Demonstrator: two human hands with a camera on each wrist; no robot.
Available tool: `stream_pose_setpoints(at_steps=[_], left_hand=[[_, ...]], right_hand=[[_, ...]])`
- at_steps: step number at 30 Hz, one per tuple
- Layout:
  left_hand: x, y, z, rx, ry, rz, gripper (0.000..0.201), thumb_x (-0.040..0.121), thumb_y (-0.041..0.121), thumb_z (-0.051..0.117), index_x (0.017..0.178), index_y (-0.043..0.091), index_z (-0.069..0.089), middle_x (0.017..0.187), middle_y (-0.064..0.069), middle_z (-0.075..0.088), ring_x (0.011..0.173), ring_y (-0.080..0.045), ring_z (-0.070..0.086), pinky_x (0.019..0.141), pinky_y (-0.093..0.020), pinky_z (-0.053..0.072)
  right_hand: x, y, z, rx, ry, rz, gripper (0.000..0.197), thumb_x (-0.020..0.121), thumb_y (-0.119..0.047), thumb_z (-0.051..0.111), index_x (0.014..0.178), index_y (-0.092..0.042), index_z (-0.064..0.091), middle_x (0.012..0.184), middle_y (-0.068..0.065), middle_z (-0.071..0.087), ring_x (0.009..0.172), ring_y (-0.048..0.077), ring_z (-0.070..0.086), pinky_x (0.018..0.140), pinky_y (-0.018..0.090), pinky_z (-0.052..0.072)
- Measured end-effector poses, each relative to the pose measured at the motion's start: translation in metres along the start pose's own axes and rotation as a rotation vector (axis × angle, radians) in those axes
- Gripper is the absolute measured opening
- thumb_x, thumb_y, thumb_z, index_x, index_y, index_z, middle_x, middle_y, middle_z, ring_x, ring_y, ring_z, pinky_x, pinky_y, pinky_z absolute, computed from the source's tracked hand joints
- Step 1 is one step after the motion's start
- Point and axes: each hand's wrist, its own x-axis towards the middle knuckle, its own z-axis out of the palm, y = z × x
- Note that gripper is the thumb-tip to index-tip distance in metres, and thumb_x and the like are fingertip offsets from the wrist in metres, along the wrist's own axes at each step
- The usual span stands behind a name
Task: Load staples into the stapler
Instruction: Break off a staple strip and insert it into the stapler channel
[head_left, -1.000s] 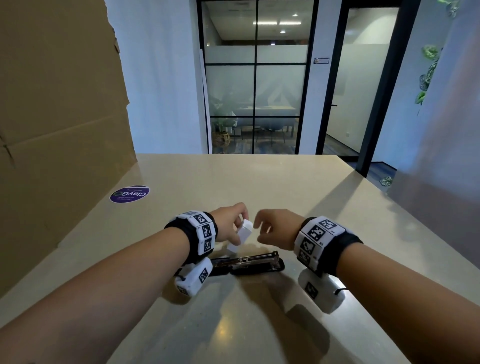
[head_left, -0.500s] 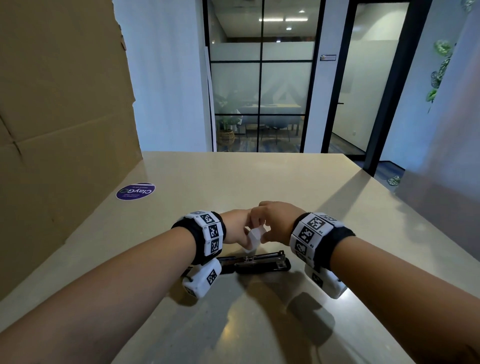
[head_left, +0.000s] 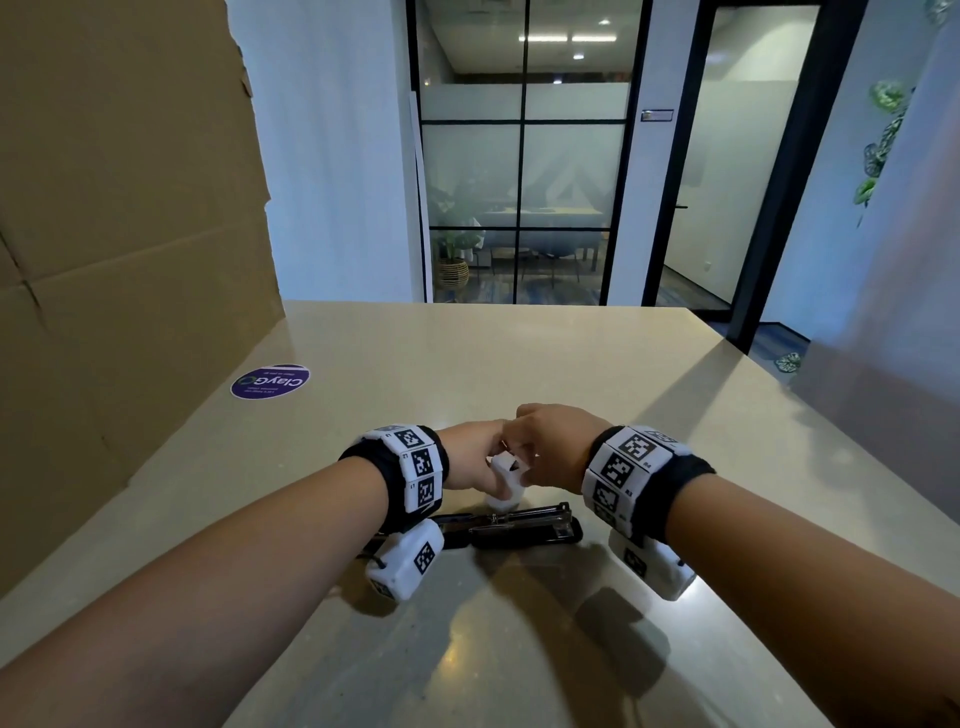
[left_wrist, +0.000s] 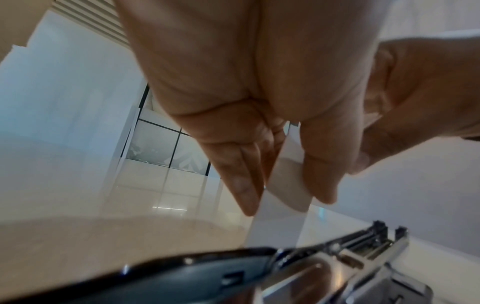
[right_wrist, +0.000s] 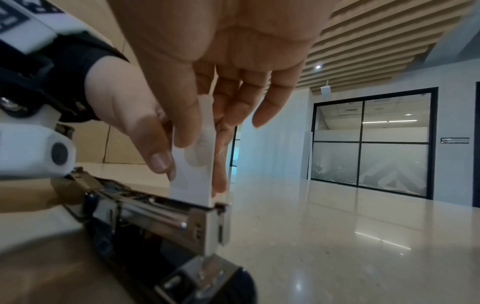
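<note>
A black and metal stapler (head_left: 519, 527) lies swung open on the beige table (head_left: 519, 374), its staple channel facing up. Just above it my left hand (head_left: 488, 467) pinches a small white staple box (head_left: 506, 483) between thumb and fingers, seen close in the left wrist view as the left hand (left_wrist: 285, 197) around the box (left_wrist: 285, 179). My right hand (head_left: 519, 452) meets it from the right. In the right wrist view the right hand (right_wrist: 200, 156) pinches the upper part of the box (right_wrist: 194, 176), whose lower end hangs close over the stapler (right_wrist: 168, 218). What is inside the box is hidden.
A tall cardboard sheet (head_left: 114, 234) stands along the table's left side, with a round purple sticker (head_left: 270, 382) on the tabletop near it. The table's far edge faces a glass-walled room (head_left: 519, 171). A wall closes the right side.
My right hand has moved left and taken hold of the staple box that the left hand held alone. Both hands now meet over the stapler, which has not moved.
</note>
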Motion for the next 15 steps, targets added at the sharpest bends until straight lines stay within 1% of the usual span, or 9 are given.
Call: stream_pose_setpoints(at_steps=[2,3,5,7,9,10,12,14,15], left_hand=[[-0.0001,-0.0027,-0.0005,-0.007,0.013,-0.011,0.037,0.074,0.02,0.073,0.099,0.025,0.047,0.085,0.015,0.05,0.081,-0.009,0.049,0.069,-0.023,0.039],[-0.0001,-0.0041,-0.0007,-0.003,0.018,-0.025,0.039,0.072,0.024,0.076,0.098,0.026,0.046,0.083,0.015,0.047,0.08,-0.01,0.048,0.066,-0.024,0.038],[-0.0004,-0.0059,-0.0007,-0.007,0.031,-0.065,0.041,0.071,0.026,0.078,0.094,0.026,0.044,0.08,0.014,0.044,0.072,-0.009,0.047,0.061,-0.023,0.037],[-0.0012,-0.0061,-0.0005,-0.004,0.047,-0.107,0.043,0.071,0.027,0.08,0.094,0.024,0.044,0.077,0.012,0.044,0.066,-0.009,0.046,0.057,-0.024,0.036],[-0.0028,-0.0039,-0.0004,0.015,0.063,-0.135,0.045,0.07,0.031,0.08,0.096,0.021,0.045,0.077,0.009,0.047,0.065,-0.011,0.049,0.058,-0.026,0.038],[-0.0038,-0.0026,-0.0005,0.021,0.066,-0.147,0.046,0.07,0.033,0.081,0.096,0.019,0.046,0.079,0.007,0.05,0.067,-0.012,0.051,0.059,-0.027,0.041],[-0.0048,-0.0007,-0.0001,0.025,0.065,-0.16,0.051,0.068,0.036,0.081,0.102,0.016,0.049,0.091,0.002,0.059,0.078,-0.018,0.061,0.067,-0.032,0.05],[-0.005,0.0001,0.0002,0.029,0.073,-0.161,0.06,0.065,0.038,0.082,0.111,0.016,0.052,0.107,-0.003,0.064,0.094,-0.024,0.065,0.08,-0.039,0.056],[-0.0051,0.0006,0.0003,0.029,0.076,-0.161,0.062,0.064,0.039,0.083,0.113,0.017,0.052,0.11,-0.004,0.065,0.094,-0.024,0.066,0.081,-0.039,0.056]], right_hand=[[-0.0035,0.0006,0.002,0.046,-0.004,0.039,0.039,0.073,-0.03,0.074,0.056,-0.026,0.039,0.073,-0.006,0.051,0.065,0.016,0.049,0.059,0.025,0.038],[-0.0052,0.001,0.0023,0.075,-0.001,0.07,0.039,0.073,-0.036,0.072,0.056,-0.027,0.039,0.066,-0.009,0.05,0.06,0.013,0.047,0.057,0.024,0.037],[-0.007,0.0031,0.0028,0.108,0.011,0.119,0.032,0.079,-0.044,0.064,0.061,-0.026,0.045,0.062,-0.01,0.049,0.059,0.014,0.047,0.059,0.027,0.038],[-0.0068,0.0042,0.0027,0.115,0.016,0.138,0.024,0.084,-0.044,0.06,0.077,-0.022,0.057,0.071,-0.005,0.057,0.068,0.017,0.051,0.066,0.029,0.042],[-0.0061,0.0035,0.0024,0.125,-0.004,0.136,0.023,0.084,-0.038,0.062,0.098,-0.02,0.064,0.087,0.0,0.063,0.077,0.016,0.052,0.072,0.03,0.044],[-0.0055,0.0027,0.0023,0.131,-0.013,0.121,0.025,0.083,-0.032,0.064,0.105,-0.02,0.064,0.093,0.001,0.064,0.081,0.016,0.052,0.076,0.03,0.045],[-0.004,0.0005,0.0029,0.147,-0.001,0.089,0.028,0.081,-0.021,0.066,0.109,-0.018,0.065,0.098,0.003,0.064,0.088,0.019,0.053,0.083,0.033,0.048],[-0.0043,-0.003,0.0031,0.162,0.036,0.086,0.026,0.079,-0.021,0.067,0.105,-0.019,0.067,0.099,0.002,0.064,0.094,0.02,0.051,0.088,0.037,0.049],[-0.0047,-0.0045,0.0033,0.167,0.049,0.091,0.022,0.079,-0.024,0.067,0.101,-0.02,0.069,0.096,0.001,0.063,0.095,0.019,0.048,0.089,0.039,0.049]])
